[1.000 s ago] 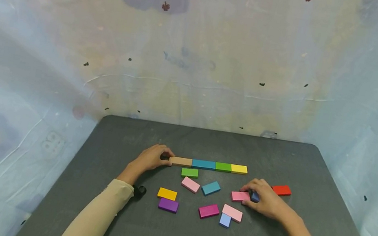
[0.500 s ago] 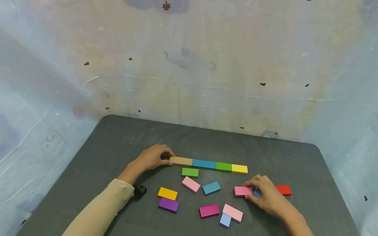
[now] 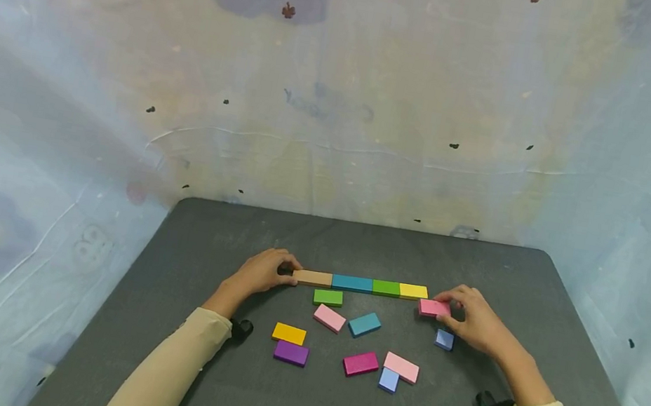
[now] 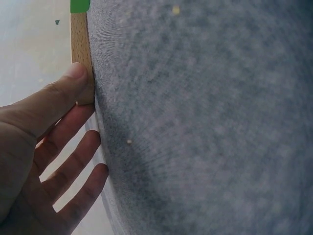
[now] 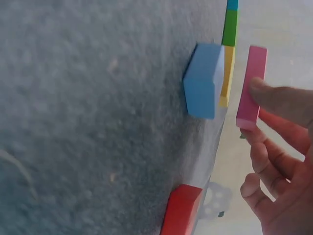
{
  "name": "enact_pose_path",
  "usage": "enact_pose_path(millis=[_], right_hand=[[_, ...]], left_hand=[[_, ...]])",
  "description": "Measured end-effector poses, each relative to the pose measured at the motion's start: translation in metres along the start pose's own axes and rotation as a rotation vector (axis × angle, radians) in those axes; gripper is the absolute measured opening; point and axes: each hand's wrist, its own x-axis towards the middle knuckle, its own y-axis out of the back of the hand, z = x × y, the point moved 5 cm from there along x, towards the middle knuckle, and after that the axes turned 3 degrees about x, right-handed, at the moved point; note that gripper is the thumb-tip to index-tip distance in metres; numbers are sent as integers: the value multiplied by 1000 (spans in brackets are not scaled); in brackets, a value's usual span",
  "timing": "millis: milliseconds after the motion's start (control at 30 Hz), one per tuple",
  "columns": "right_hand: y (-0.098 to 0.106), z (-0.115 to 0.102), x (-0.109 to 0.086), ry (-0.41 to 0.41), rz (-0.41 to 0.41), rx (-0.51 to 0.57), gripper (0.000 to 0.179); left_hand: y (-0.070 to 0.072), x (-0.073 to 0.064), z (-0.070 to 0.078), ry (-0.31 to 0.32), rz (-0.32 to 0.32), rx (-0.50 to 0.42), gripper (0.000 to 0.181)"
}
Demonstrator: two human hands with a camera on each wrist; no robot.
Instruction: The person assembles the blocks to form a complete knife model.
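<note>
A row of blocks lies end to end on the dark table: a plain wooden block [image 3: 313, 278], a blue block [image 3: 352, 283], a green block [image 3: 385, 288] and a yellow block [image 3: 414, 291]. At the row's left end my left hand [image 3: 267, 270] pinches the wooden block, its thumb [image 4: 76, 73] on the near face. My right hand [image 3: 470, 318] holds a pink block [image 5: 253, 83] between thumb and fingers, raised off the table close to the yellow end. Below that hand lies a small blue block [image 3: 444, 340]. A red block [image 5: 182, 210] shows in the right wrist view.
Nearer me lie loose blocks: green [image 3: 327, 297], light pink [image 3: 329, 318], teal [image 3: 364, 325], orange-yellow [image 3: 288, 333], purple [image 3: 291, 353], magenta [image 3: 360, 364] and another light pink [image 3: 401, 367] touching a light blue one [image 3: 389, 380]. A patterned sheet [image 3: 337, 127] hangs behind the table.
My right hand has picked up the pink block and carried it up and right toward the row's yellow end, uncovering the small blue block. The left hand stays on the wooden block.
</note>
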Motion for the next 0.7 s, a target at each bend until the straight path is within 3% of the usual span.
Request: enact_pose_path(millis=[200, 700], right_hand=[[5, 12, 10, -50, 3, -5, 34], [13, 36, 22, -83, 16, -7, 33]], left_hand=[[-1, 1, -1, 7, -2, 4, 32], [1, -1, 1, 0, 3, 8, 32]])
